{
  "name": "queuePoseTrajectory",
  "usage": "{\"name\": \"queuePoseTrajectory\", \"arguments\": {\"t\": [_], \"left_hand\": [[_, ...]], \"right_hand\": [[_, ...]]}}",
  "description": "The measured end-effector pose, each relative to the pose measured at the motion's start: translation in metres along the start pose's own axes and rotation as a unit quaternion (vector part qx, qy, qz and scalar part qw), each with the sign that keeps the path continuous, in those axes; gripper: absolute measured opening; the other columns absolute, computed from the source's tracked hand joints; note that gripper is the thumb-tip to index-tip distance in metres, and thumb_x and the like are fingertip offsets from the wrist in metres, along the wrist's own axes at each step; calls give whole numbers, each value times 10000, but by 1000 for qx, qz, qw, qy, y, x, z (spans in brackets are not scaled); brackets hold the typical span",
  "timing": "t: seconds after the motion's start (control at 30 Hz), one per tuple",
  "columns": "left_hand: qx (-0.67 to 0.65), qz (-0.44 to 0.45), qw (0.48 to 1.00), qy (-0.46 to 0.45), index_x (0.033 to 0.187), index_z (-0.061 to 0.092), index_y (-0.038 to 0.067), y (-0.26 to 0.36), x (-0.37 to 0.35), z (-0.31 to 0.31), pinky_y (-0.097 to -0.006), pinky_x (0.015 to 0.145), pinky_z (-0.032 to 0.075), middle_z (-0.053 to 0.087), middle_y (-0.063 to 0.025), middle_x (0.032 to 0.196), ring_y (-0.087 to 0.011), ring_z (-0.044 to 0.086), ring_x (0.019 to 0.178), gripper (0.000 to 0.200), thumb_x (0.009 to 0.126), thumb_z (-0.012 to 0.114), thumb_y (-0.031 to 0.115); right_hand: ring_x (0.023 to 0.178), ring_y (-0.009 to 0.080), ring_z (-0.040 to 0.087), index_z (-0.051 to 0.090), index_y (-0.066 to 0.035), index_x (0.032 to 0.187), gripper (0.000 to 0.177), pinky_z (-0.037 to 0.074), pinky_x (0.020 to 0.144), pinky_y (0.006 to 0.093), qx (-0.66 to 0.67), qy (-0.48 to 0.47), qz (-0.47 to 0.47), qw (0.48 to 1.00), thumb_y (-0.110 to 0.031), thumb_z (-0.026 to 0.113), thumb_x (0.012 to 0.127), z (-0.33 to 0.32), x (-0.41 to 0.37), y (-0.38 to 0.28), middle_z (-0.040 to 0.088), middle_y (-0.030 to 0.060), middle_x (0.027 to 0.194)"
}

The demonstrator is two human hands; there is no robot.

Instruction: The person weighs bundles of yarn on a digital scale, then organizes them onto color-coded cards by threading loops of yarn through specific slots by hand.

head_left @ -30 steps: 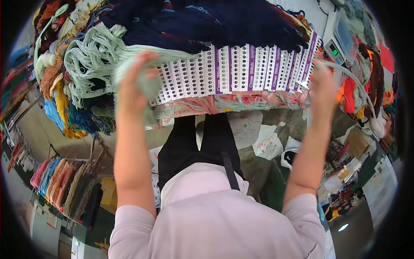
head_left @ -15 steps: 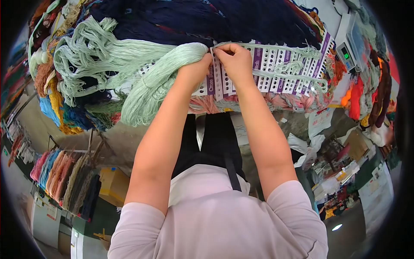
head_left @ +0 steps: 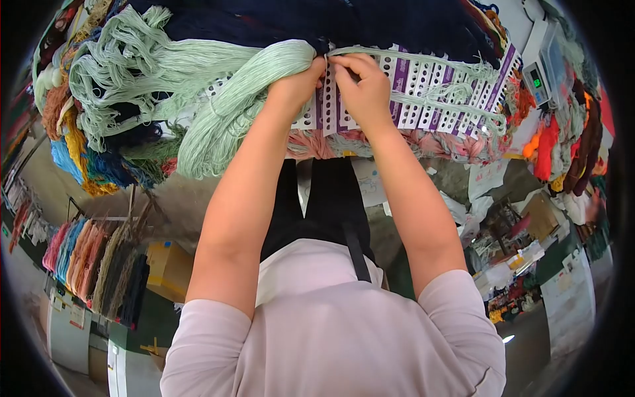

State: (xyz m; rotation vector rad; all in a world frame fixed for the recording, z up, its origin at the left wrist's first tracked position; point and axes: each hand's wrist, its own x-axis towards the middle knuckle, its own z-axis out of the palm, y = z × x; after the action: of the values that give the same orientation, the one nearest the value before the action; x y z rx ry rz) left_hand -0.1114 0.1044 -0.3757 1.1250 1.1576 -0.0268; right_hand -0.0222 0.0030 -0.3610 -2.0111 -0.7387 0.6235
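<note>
My left hand (head_left: 296, 87) is closed round a thick skein of pale green thread (head_left: 225, 122), whose folded loop hangs over the near table edge. Close to its right, my right hand (head_left: 365, 89) pinches thumb and forefinger at the top of a narrow white punched card (head_left: 329, 109), where pale green strands (head_left: 370, 51) run off to the right. The exact hold at its fingertips is small and partly hidden. White and purple thread cards (head_left: 423, 86) with rows of holes lie side by side beneath, and more green strands stretch across them.
Dark navy yarn (head_left: 264, 23) covers the far side. A scale (head_left: 536, 79) with a green display stands at the right, near red and orange yarn (head_left: 544, 149). Coloured hanks (head_left: 92, 264) hang on a rack at lower left, beside a cardboard box (head_left: 170, 268).
My view has shifted slightly, so the table and hands sit higher. Both hands stay at the same card top with little visible change in their grip.
</note>
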Motion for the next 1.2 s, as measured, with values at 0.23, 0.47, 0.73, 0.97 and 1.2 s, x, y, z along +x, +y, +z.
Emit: {"name": "queuePoseTrajectory", "arguments": {"t": [0.23, 0.47, 0.73, 0.97, 1.2], "left_hand": [[-122, 42, 970, 206, 900, 626, 92, 21, -15, -81, -309, 577, 446, 579, -25, 708, -144, 544, 639, 202, 888, 585, 290], [-334, 33, 942, 6, 885, 621, 19, 38, -31, -90, -295, 746, 489, 667, -130, 856, -192, 608, 793, 197, 888, 532, 195], [-153, 153, 959, -186, 914, 508, 87, 25, -23, -27, -315, 672, 508, 640, -143, 1041, -220, 629, 844, 159, 838, 638, 135], [195, 305, 932, -29, 755, 465, 71, 23, -11, -22, -288, 554, 421, 533, -11, 688, -112, 499, 610, 254, 755, 719, 91], [-188, 119, 975, 4, 838, 572, 126, 6, -27, -90, -246, 618, 407, 527, 15, 694, -83, 490, 636, 149, 829, 700, 203]], "right_hand": [[758, 224, 615, 662, -129, 978, 205, 494, 628, 337, -206, -37, -79, 975, -121, 666, 774, -8, 4, -10, 566, 23, 951], [858, 233, 573, 607, -90, 848, 152, 469, 633, 380, -330, 1, -205, 921, -86, 659, 705, -10, 16, -16, 563, 30, 857], [764, 250, 616, 474, -66, 1105, 380, 492, 638, 341, 19, -82, -60, 995, 8, 564, 744, -30, 11, -25, 613, 95, 868], [849, 275, 629, 634, -95, 970, 242, 506, 719, 359, -96, -118, -86, 985, -51, 630, 733, -15, 24, -7, 608, 69, 950], [806, 301, 612, 622, -89, 822, 138, 479, 649, 399, -146, -66, -21, 987, -103, 666, 692, -12, 27, -4, 613, 71, 838]]}}
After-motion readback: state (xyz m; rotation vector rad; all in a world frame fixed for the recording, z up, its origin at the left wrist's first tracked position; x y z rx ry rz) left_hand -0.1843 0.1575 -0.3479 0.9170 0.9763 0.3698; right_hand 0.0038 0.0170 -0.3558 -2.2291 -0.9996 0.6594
